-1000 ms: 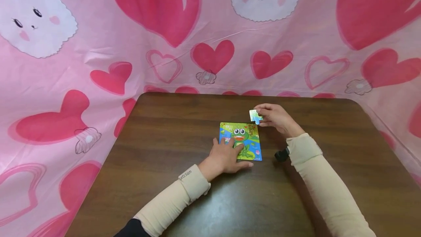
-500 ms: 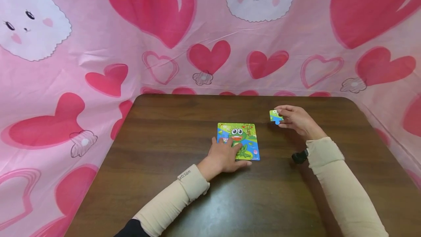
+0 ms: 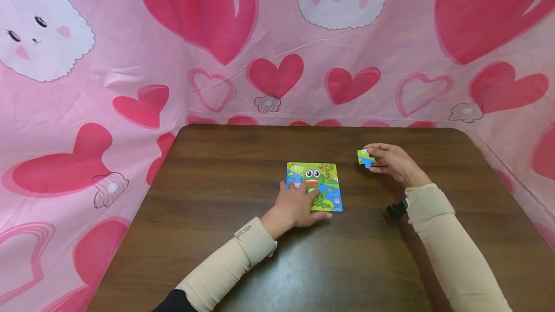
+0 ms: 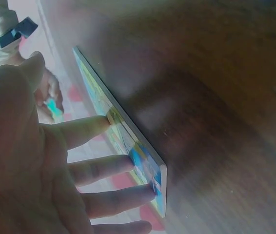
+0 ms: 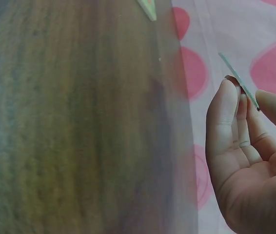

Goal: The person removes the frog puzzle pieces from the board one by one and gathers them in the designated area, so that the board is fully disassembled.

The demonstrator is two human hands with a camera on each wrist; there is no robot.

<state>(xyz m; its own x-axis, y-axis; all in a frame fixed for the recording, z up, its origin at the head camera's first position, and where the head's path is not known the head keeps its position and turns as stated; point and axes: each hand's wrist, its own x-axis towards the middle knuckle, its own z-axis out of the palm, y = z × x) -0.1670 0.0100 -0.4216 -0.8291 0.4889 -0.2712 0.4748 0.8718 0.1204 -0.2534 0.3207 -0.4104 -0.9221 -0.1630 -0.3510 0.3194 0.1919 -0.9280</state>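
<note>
A small square jigsaw puzzle (image 3: 326, 176), printed with a green frog on blue and yellow-green, lies flat near the middle of the table. My left hand (image 3: 295, 206) rests on its lower left part with fingers spread and straight. In the left wrist view the fingertips touch the puzzle's face (image 4: 143, 163). To the right of the puzzle, my right hand (image 3: 394, 163) pinches a green-and-blue jigsaw piece (image 3: 364, 157) between thumb and fingers, its rounded tab pointing down. The right wrist view shows this piece (image 5: 238, 79) edge-on, raised above the table.
The brown wooden table (image 3: 208, 196) has rounded far corners. Pink cloth (image 3: 169, 57) printed with hearts and white faces hangs behind it and on both sides. A dark wrist device (image 3: 396, 209) sits under my right cuff.
My right hand has moved right, away from the puzzle, carrying the piece, and is slightly lower than half a second ago. My left hand stays on the puzzle. The view has shifted a little.
</note>
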